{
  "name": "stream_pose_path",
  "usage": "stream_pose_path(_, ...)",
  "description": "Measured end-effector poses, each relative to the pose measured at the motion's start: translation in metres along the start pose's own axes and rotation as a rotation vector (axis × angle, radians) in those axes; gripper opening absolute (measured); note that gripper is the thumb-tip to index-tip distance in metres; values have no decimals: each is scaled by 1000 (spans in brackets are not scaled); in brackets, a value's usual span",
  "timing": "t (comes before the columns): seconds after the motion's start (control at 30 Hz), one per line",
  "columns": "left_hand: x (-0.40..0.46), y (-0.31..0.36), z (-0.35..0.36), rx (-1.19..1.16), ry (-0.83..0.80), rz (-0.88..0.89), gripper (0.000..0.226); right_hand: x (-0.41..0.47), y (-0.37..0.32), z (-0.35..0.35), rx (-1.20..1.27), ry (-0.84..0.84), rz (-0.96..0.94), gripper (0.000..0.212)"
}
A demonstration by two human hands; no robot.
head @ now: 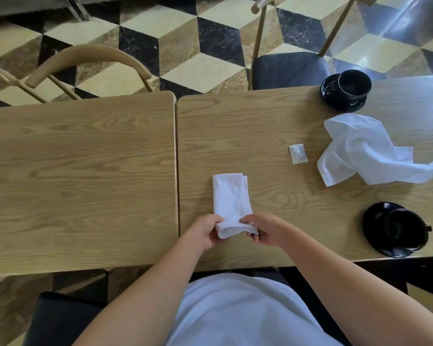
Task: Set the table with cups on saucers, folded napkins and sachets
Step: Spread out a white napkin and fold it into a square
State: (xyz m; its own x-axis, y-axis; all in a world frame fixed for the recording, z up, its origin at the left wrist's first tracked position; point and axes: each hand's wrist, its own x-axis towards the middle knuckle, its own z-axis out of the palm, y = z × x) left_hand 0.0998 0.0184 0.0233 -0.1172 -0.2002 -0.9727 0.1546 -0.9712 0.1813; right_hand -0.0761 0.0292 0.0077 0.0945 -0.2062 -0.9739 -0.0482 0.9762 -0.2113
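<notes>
- I have both hands at the near end of the white folded cloth napkin (231,201): my left hand (205,232) pinches its left corner and my right hand (261,229) its right corner, so I judge the fold is being squared.
- It lies near the near edge of the right-hand light oak tabletop (260,121), just beside the seam (handy for my reach).
- The small pale paper sachet (298,153) and the crumpled white cloth napkin (368,151) wait toward the right edge, unplaced.
- One black cup on saucer (345,89) sits at the far edge, another black cup and saucer (398,228) at the near edge, marking two settings.
</notes>
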Motion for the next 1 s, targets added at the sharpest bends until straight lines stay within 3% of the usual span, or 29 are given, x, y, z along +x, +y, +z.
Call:
stream_pose_path(0.2,4,-34,-10,-32,57,-102,11,-2,31,1,-60,64,42,13)
stream_pose_path(0.27,7,-36,-8,69,164,7,17,-2,32,1,-68,94,18,14)
stream_pose_path(0.37,14,-31,-9,522,441,348,21,1,23,-3,-67,96,-16,16)
stream_pose_path(0.43,20,-24,-8,686,504,469,21,2,16,-5,-58,59,6,15)
stream_pose_path(0.67,46,-8,-18,749,446,287,21,16,22,-5,19,-128,211,20)
stream_pose_path(0.73,48,-11,-21,844,492,305,20,21,26,-7,189,-169,243,22)
stream_pose_path(0.8,49,-13,-21,992,546,447,18,23,27,-9,356,-206,263,24)
stream_pose_path(0.9,44,-14,-17,1020,379,761,16,21,24,-10,530,-266,271,28)
stream_pose_path(1.0,37,-12,-20,826,139,719,37,18,15,-11,689,-292,276,29)
